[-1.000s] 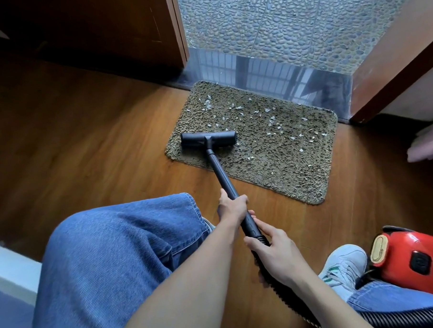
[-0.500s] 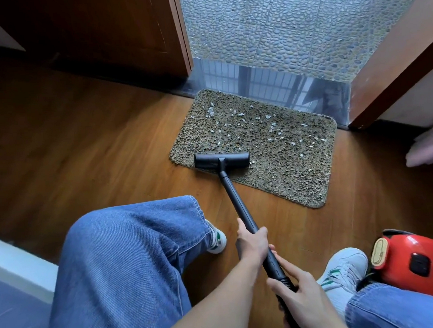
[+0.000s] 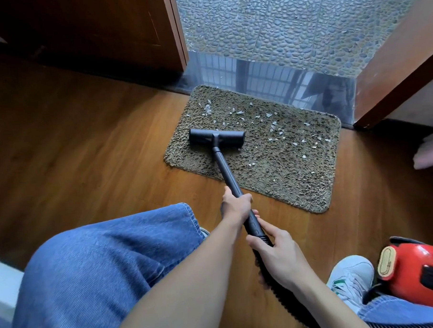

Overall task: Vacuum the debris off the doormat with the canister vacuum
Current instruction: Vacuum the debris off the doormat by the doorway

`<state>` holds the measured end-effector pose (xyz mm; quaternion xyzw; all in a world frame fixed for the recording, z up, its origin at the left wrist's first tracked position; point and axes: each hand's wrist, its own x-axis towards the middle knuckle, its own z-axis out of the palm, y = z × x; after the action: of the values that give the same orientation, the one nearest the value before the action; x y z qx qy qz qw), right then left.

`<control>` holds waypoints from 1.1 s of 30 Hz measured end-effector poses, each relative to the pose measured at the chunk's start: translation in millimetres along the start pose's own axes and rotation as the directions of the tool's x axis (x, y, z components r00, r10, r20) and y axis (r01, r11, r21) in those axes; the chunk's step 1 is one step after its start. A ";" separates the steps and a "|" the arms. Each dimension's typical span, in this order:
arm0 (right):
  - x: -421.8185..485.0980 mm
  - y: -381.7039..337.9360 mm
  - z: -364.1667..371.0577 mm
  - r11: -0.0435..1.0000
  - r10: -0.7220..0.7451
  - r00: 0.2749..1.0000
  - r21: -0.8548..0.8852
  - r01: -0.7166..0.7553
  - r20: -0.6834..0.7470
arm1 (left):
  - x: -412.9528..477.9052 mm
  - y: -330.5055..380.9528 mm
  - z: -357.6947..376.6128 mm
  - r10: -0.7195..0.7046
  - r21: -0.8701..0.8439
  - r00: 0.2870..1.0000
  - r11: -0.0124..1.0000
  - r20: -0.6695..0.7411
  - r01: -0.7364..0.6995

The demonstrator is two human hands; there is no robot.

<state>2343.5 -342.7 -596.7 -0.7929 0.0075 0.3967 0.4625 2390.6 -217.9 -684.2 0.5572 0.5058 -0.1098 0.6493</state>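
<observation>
The brown mat (image 3: 273, 181) is laid on the floor (image 3: 85, 144) at 12 o'clock. The red canister (image 3: 418, 271) is parked at 4 o'clock. The black wand (image 3: 225, 171), judged stiff and light, is best taken mid-shaft and at the cuff (image 3: 253, 224); it is gripped so by the left hand (image 3: 236, 207) and right hand (image 3: 279, 257). Its nozzle (image 3: 217, 138) is set on the mat's 9 o'clock half. Light white scraps (image 3: 273, 126) are scattered from 12 to 3 o'clock.

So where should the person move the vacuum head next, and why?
Probably a short push of the floor head forward and right. It sits on the near-left part of the doormat, and the white debris lies just beyond it and to its right. The left hand and right hand both grip the wand, ready to push.
</observation>
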 end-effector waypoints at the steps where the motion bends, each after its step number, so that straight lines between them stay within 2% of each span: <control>1: 5.4 -2.2 1.5 1.000 0.006 1.000 0.011 -0.006 0.000 | 4.2 4.8 -0.9 0.007 0.008 1.000 1.000 0.005 -0.007; 6: 13.9 -4.1 3.3 0.997 0.049 0.999 0.057 -0.050 0.020 | 7.5 14.6 -2.8 -0.008 0.022 1.000 1.000 0.022 0.007; 13: -18.4 9.1 -0.7 0.990 0.094 0.995 0.105 -0.097 0.034 | -15.6 -8.2 3.2 -0.046 0.044 0.999 0.998 0.002 0.046; 19: -35.9 9.3 2.7 0.993 0.113 0.993 0.040 -0.114 0.040 | -24.9 -26.3 2.2 -0.077 0.041 0.997 0.996 -0.032 0.078; 33: 43.5 -32.6 -5.9 0.997 0.027 0.999 0.078 -0.029 0.025 | 32.4 42.1 0.1 0.002 -0.066 1.000 0.998 -0.013 -0.003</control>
<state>2389.3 -313.0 -599.1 -0.7693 0.0288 0.4119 0.4876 2435.5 -189.4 -683.7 0.5367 0.5126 -0.0883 0.6644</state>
